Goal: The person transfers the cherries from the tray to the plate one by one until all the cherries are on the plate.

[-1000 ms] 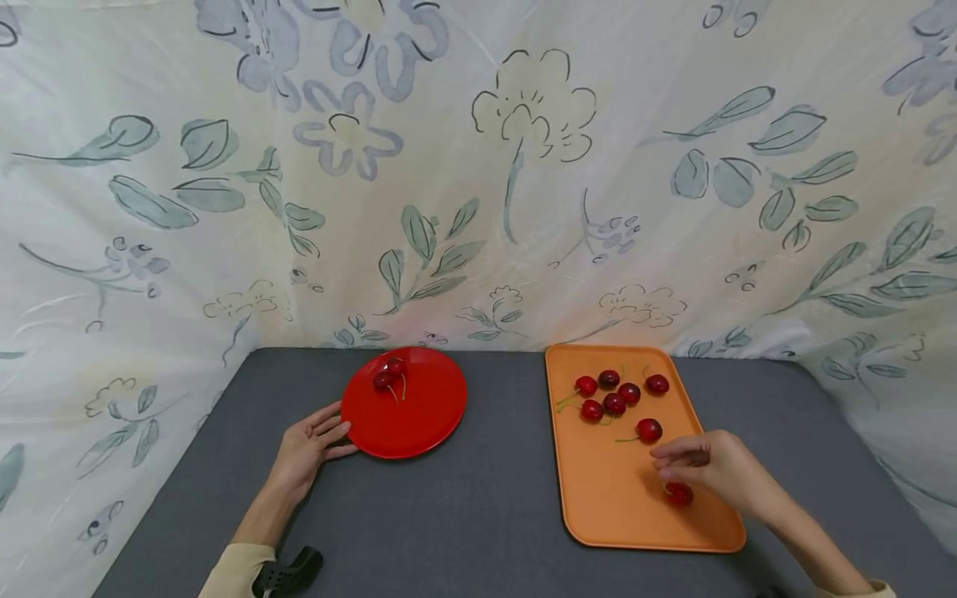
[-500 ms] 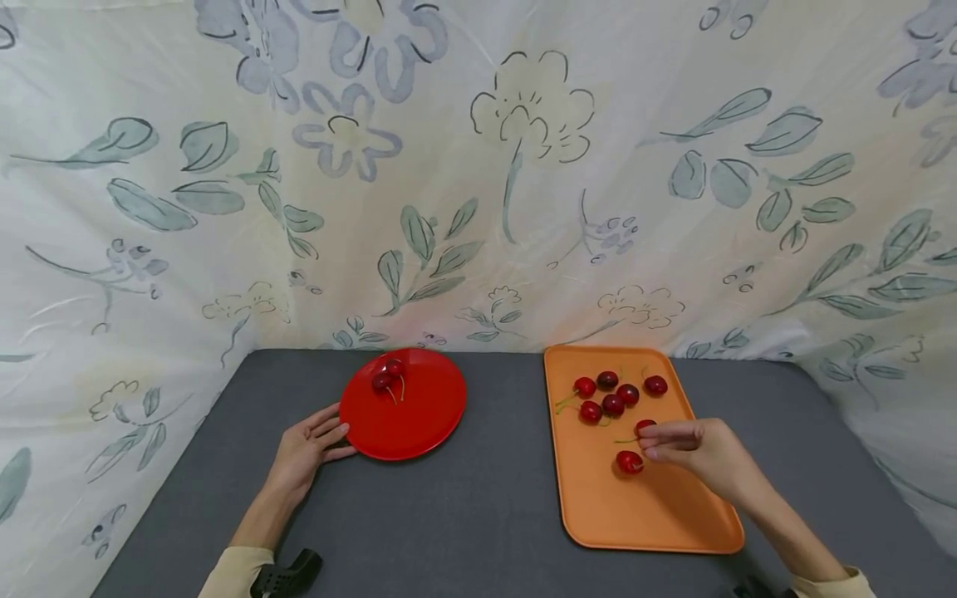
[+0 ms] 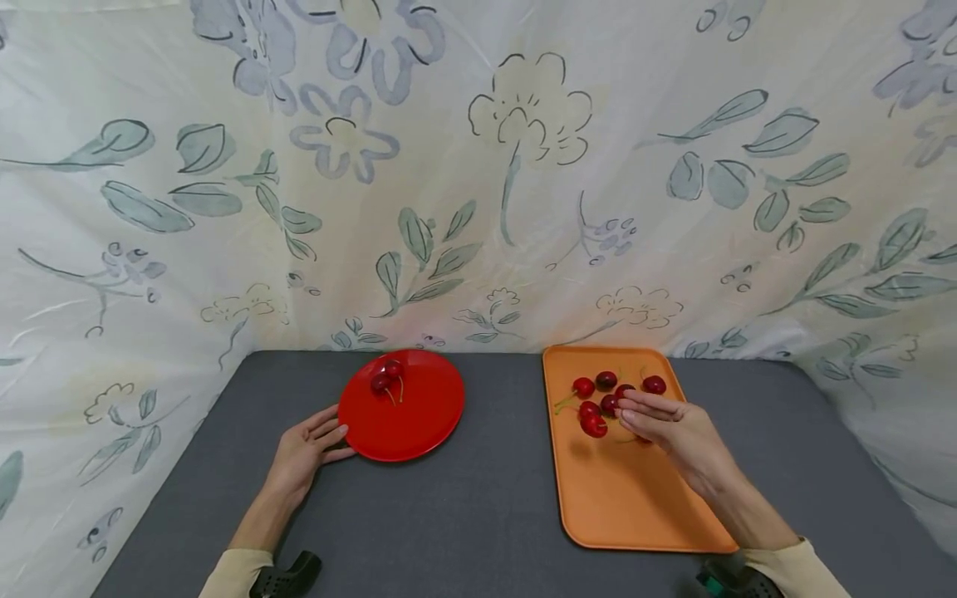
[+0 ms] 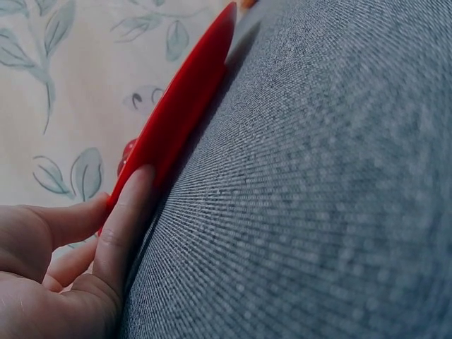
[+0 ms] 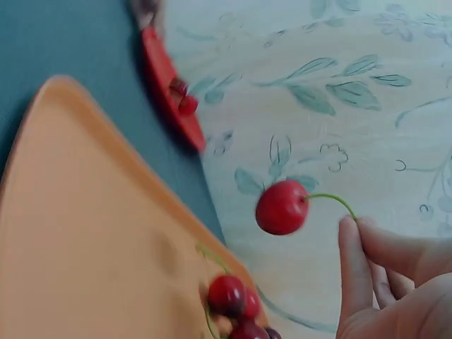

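A cherry (image 5: pixel 282 207) hangs by its green stem, which the thumb and fingertips of my right hand (image 5: pixel 395 272) pinch. In the head view this cherry (image 3: pixel 594 426) is over the orange tray (image 3: pixel 628 507), overlapping the cherries lying there, and my right hand (image 3: pixel 673 428) is above the tray's right side. My left hand (image 3: pixel 302 448) holds the near left rim of a red plate (image 3: pixel 411 419). In the left wrist view, fingertips of the left hand (image 4: pixel 78 254) sit on either side of the plate's rim (image 4: pixel 173 116). Two cherries (image 3: pixel 387 376) with stems lie on the plate.
Several cherries (image 3: pixel 607 380) lie toward the tray's far end, some partly hidden by the right hand. Dark grey cloth (image 3: pixel 478 498) covers the table between plate and tray. A floral curtain (image 3: pixel 478 166) stands behind the table's far edge.
My right hand has lifted the cherry by its stem from the near part of the tray and carried it left and away. The left hand and the plate have stayed in place.
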A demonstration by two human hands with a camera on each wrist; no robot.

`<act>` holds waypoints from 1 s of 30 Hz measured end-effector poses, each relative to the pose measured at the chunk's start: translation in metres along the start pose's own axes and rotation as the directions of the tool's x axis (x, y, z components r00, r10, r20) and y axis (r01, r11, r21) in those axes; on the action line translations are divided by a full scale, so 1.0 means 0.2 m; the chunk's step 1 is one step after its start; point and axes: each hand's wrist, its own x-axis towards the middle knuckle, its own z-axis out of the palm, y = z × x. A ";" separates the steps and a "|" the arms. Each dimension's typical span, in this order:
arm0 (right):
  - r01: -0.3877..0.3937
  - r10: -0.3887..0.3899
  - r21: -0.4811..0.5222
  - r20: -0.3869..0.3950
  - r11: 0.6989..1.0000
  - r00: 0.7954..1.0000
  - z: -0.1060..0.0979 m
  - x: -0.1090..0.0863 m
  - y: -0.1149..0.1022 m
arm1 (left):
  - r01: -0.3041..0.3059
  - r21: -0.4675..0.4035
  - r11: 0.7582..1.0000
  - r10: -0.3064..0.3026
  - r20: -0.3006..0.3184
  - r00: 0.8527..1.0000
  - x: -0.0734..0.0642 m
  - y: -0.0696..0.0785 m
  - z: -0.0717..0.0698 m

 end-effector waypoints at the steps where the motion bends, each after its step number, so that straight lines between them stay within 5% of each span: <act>1: -0.009 0.007 0.084 0.015 0.996 1.000 0.01 0.01 0.00 | 0.001 -0.002 1.000 -0.001 -0.001 1.000 0.00 0.00 0.00; 5: -0.048 0.031 0.299 0.061 0.953 0.998 0.05 0.05 0.03 | 0.005 -0.008 1.000 -0.005 -0.002 1.000 0.00 0.00 0.00; 10: -0.090 0.066 0.407 0.073 0.909 0.995 0.13 0.11 0.04 | 0.001 -0.003 1.000 -0.001 0.002 1.000 -0.01 -0.01 0.00; 20: -0.108 0.085 0.371 0.077 0.922 0.993 0.37 0.25 0.07 | -0.002 -0.013 1.000 0.002 0.010 1.000 0.00 -0.01 0.00; 30: -0.121 0.094 0.429 0.084 0.895 0.992 0.63 0.41 0.06 | -0.022 -0.014 1.000 0.022 0.017 1.000 0.00 0.00 0.00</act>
